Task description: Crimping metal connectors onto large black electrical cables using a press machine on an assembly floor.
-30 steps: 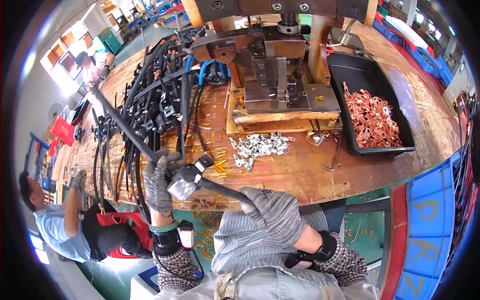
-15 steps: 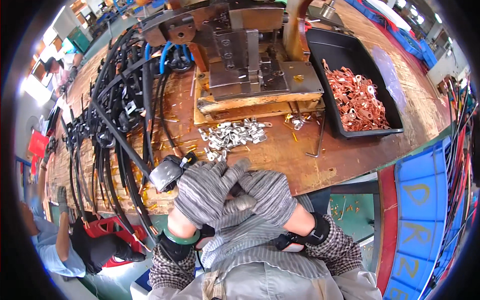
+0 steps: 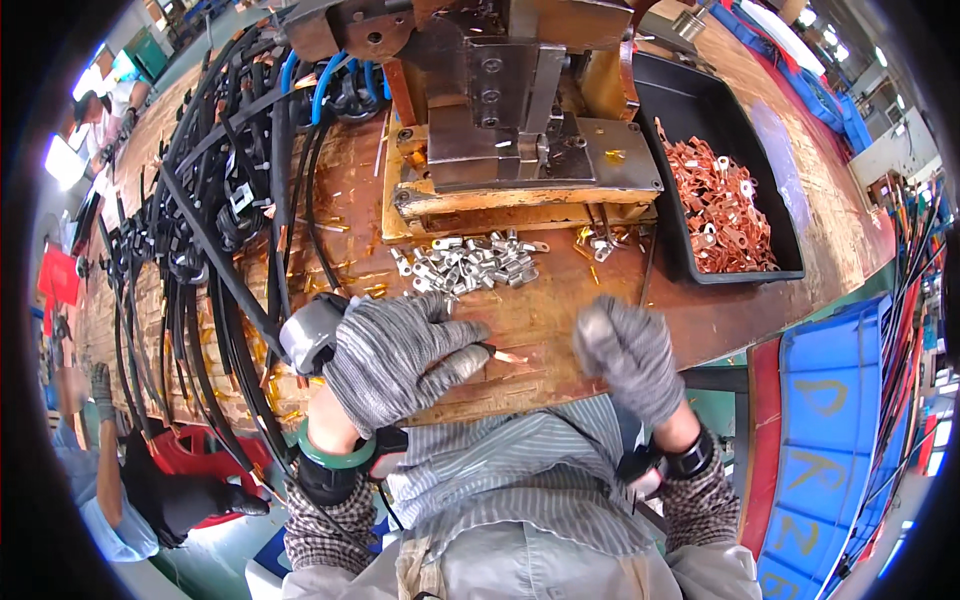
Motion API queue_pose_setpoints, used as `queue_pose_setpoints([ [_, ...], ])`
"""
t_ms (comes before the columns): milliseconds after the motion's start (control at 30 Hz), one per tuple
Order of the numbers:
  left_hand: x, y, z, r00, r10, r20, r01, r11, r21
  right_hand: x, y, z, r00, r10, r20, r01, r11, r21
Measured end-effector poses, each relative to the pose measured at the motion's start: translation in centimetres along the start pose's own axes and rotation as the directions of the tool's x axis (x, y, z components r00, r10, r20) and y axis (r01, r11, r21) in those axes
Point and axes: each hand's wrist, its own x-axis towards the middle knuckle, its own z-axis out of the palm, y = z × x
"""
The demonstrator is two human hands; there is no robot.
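My left hand (image 3: 395,360), in a grey knitted glove, is closed round a black cable. Only the cable's short end with bare copper strands (image 3: 512,357) shows past the fingertips, pointing right; the rest is hidden by the glove. A grey-and-black rounded housing (image 3: 312,335) lies against the back of that hand. My right hand (image 3: 632,358), gloved alike, hangs over the front of the bench, apart from the cable. Its fingers look curled but are smeared by motion. Beyond the hands lies a pile of silver cable lugs (image 3: 475,264).
A heavy metal press (image 3: 525,150) stands behind the lugs. At the right, a black tray (image 3: 690,255) holds copper lugs (image 3: 722,215). Bundled black cables (image 3: 205,230) cover the left side. Blue bins (image 3: 830,400) stand at right. Other people work at the left.
My hands were together over the cable; the right has moved off to the right. The cable's copper end has come into sight at the left fingertips.
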Motion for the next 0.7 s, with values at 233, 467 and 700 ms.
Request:
queue_pose_setpoints([
  [233,-0.5,0.3,0.9,1.0,0.025,-0.002,-0.024,0.982,0.189,5.8,0.8,1.7,0.933,0.0,0.361,0.23,0.77,-0.595],
  [467,0.4,0.9,0.6,0.995,0.067,0.079,-0.076,0.99,0.116,5.4,1.8,2.5,0.952,-0.001,0.307,0.22,0.698,-0.681],
  [700,1.1,1.0,1.0,0.997,0.03,0.069,-0.043,0.979,0.201,5.8,2.5,2.9,0.957,-0.128,0.26,0.285,0.587,-0.758],
])
